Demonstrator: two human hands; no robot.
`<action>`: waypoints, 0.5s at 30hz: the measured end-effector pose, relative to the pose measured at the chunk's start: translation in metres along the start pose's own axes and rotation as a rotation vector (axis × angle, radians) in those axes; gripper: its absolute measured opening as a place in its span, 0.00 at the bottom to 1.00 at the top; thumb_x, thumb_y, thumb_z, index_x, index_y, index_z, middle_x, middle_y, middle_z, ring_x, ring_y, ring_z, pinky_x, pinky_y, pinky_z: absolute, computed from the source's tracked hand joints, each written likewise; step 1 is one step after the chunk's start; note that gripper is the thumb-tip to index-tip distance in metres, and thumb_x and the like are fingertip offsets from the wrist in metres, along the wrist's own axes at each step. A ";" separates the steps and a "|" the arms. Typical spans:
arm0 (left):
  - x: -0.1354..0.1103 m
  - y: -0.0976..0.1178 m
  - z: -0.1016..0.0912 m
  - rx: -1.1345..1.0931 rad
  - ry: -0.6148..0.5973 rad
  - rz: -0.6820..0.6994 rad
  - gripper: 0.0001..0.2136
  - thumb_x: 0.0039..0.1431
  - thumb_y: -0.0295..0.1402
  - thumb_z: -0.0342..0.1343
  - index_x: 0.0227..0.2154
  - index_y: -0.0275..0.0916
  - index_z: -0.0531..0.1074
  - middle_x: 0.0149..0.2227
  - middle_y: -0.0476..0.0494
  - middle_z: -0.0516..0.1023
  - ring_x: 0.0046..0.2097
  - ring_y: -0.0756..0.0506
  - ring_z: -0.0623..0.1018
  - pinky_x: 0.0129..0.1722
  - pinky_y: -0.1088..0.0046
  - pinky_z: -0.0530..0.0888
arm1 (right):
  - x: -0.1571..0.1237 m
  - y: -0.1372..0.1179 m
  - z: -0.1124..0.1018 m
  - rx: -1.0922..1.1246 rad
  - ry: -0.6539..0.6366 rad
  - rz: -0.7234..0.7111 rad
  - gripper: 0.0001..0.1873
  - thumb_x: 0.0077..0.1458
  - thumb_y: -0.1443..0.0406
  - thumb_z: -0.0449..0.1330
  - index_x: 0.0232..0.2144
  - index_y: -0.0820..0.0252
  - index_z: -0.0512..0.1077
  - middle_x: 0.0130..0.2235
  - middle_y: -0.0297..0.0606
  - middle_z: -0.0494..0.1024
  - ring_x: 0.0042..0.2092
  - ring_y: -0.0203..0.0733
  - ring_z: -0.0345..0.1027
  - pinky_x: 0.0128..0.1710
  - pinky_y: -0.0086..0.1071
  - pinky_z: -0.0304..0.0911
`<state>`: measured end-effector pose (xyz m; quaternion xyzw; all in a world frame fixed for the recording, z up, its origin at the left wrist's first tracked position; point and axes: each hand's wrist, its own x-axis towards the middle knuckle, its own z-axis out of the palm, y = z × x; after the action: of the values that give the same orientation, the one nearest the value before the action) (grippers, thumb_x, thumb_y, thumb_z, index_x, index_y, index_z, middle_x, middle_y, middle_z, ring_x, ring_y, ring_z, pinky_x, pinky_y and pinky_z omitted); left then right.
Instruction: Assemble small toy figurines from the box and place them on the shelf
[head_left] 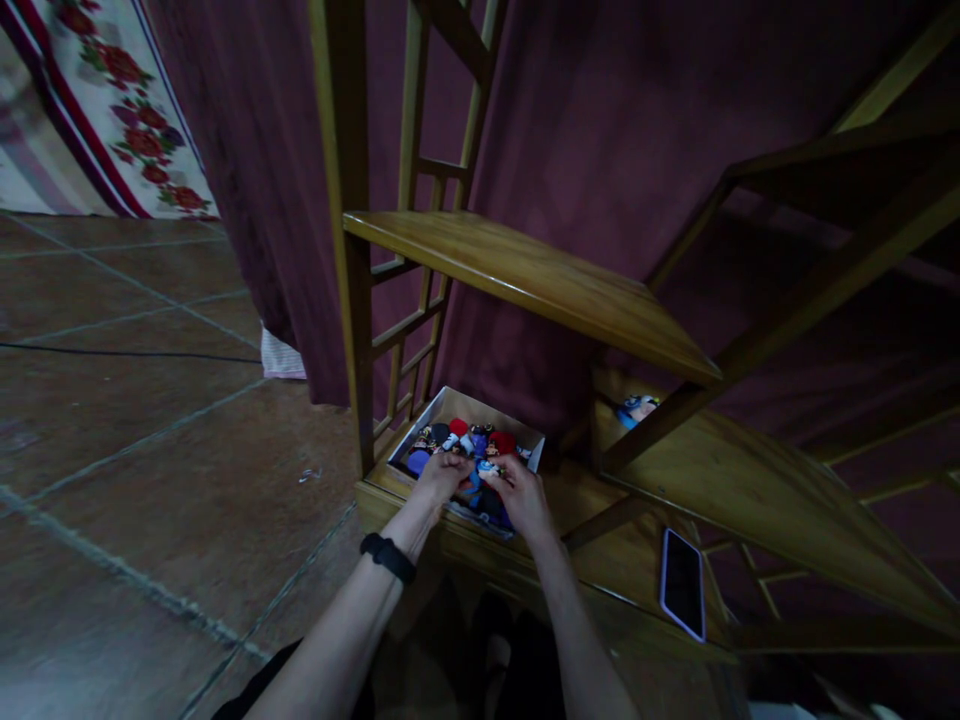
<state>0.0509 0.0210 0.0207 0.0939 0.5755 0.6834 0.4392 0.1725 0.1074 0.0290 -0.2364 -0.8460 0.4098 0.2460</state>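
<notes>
A shallow white box (529, 447) on the low shelf holds several small colourful figurines (457, 428), with red, blue, black and purple parts. Over the box, my right hand (523, 492) pinches a small blue-and-white figurine (489, 468) between thumb and fingers. My left hand (444, 477), with a black band on the wrist, is beside it above the box's left half. Its fingers are drawn together, and what they hold, if anything, is too small to make out. Both hands hide part of the box's contents.
The wooden shelf unit (525, 265) has a board above the box and upright posts around it. Another blue-and-white figurine (637, 408) rests on a shelf at the right. A phone (682, 585) lies on the low shelf. A purple curtain (292, 200) hangs behind.
</notes>
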 end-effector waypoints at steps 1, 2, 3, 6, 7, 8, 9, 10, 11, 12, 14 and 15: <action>-0.001 0.001 -0.002 -0.004 -0.007 -0.022 0.09 0.38 0.28 0.64 0.15 0.32 0.68 0.17 0.48 0.69 0.21 0.53 0.70 0.23 0.79 0.70 | -0.001 -0.002 -0.001 -0.002 -0.029 -0.017 0.10 0.51 0.60 0.55 0.36 0.52 0.70 0.36 0.30 0.76 0.36 0.38 0.70 0.37 0.30 0.64; -0.002 0.002 -0.004 -0.010 -0.009 -0.047 0.09 0.37 0.28 0.64 0.16 0.32 0.68 0.17 0.48 0.70 0.21 0.53 0.70 0.23 0.78 0.70 | -0.002 -0.005 -0.002 -0.004 -0.056 -0.037 0.10 0.51 0.61 0.55 0.37 0.52 0.70 0.36 0.30 0.76 0.36 0.38 0.70 0.37 0.30 0.63; -0.003 0.003 -0.005 -0.015 -0.004 -0.074 0.09 0.36 0.26 0.64 0.17 0.32 0.68 0.18 0.48 0.70 0.21 0.52 0.70 0.22 0.78 0.70 | -0.003 -0.007 -0.003 -0.007 -0.080 -0.058 0.09 0.51 0.62 0.54 0.37 0.51 0.70 0.36 0.30 0.76 0.37 0.38 0.70 0.38 0.30 0.63; -0.005 0.004 -0.008 -0.016 0.026 -0.143 0.08 0.35 0.23 0.64 0.18 0.33 0.68 0.17 0.48 0.70 0.19 0.52 0.69 0.21 0.78 0.69 | -0.004 -0.015 -0.006 -0.031 -0.123 -0.118 0.10 0.52 0.64 0.54 0.37 0.51 0.71 0.38 0.31 0.76 0.40 0.38 0.69 0.41 0.31 0.62; -0.005 0.004 -0.009 -0.016 0.031 -0.151 0.08 0.36 0.23 0.63 0.19 0.33 0.68 0.16 0.49 0.69 0.19 0.52 0.69 0.21 0.77 0.69 | -0.005 -0.017 -0.006 -0.045 -0.131 -0.135 0.10 0.53 0.65 0.53 0.38 0.51 0.71 0.38 0.31 0.76 0.41 0.38 0.69 0.42 0.31 0.62; -0.005 0.003 -0.008 -0.013 0.032 -0.153 0.08 0.36 0.23 0.63 0.19 0.33 0.68 0.16 0.49 0.69 0.19 0.53 0.69 0.22 0.77 0.70 | -0.005 -0.018 -0.007 -0.059 -0.136 -0.149 0.10 0.53 0.65 0.53 0.38 0.51 0.71 0.38 0.31 0.76 0.41 0.38 0.68 0.42 0.31 0.61; -0.006 0.003 -0.008 -0.006 0.030 -0.153 0.07 0.37 0.23 0.62 0.20 0.33 0.68 0.16 0.49 0.69 0.19 0.53 0.69 0.22 0.78 0.70 | -0.005 -0.019 -0.008 -0.073 -0.141 -0.157 0.10 0.53 0.65 0.53 0.38 0.52 0.71 0.38 0.31 0.76 0.41 0.38 0.68 0.43 0.31 0.61; -0.006 0.002 -0.007 0.006 0.031 -0.153 0.07 0.39 0.24 0.61 0.21 0.32 0.68 0.17 0.49 0.69 0.19 0.53 0.69 0.22 0.78 0.70 | -0.005 -0.019 -0.008 -0.085 -0.145 -0.160 0.10 0.53 0.66 0.53 0.38 0.52 0.71 0.38 0.31 0.76 0.42 0.38 0.68 0.43 0.31 0.61; -0.006 0.000 -0.005 0.019 0.039 -0.152 0.06 0.40 0.24 0.61 0.21 0.32 0.68 0.17 0.49 0.70 0.19 0.53 0.70 0.21 0.79 0.69 | -0.005 -0.018 -0.008 -0.092 -0.148 -0.159 0.10 0.53 0.66 0.53 0.38 0.51 0.70 0.39 0.31 0.76 0.42 0.38 0.68 0.43 0.31 0.61; -0.006 -0.001 -0.004 0.030 0.048 -0.151 0.06 0.40 0.25 0.61 0.22 0.32 0.68 0.17 0.48 0.70 0.19 0.53 0.70 0.21 0.79 0.69 | -0.005 -0.017 -0.008 -0.095 -0.145 -0.154 0.10 0.53 0.66 0.53 0.38 0.51 0.70 0.39 0.31 0.76 0.42 0.38 0.68 0.43 0.31 0.60; -0.005 -0.004 -0.001 0.030 0.067 -0.153 0.07 0.41 0.26 0.61 0.23 0.32 0.68 0.17 0.49 0.70 0.19 0.53 0.70 0.20 0.81 0.68 | -0.004 -0.014 -0.007 -0.089 -0.138 -0.145 0.11 0.54 0.65 0.53 0.39 0.51 0.70 0.39 0.31 0.76 0.42 0.38 0.68 0.44 0.32 0.60; -0.005 -0.005 0.000 0.009 0.069 -0.157 0.08 0.41 0.27 0.62 0.23 0.32 0.68 0.17 0.49 0.70 0.19 0.54 0.70 0.20 0.81 0.68 | -0.004 -0.012 -0.006 -0.081 -0.127 -0.141 0.11 0.54 0.65 0.53 0.40 0.51 0.70 0.40 0.31 0.75 0.43 0.38 0.68 0.45 0.32 0.60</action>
<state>0.0565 0.0175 0.0187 0.0267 0.5989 0.6471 0.4710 0.1763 0.1016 0.0415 -0.1596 -0.8903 0.3709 0.2104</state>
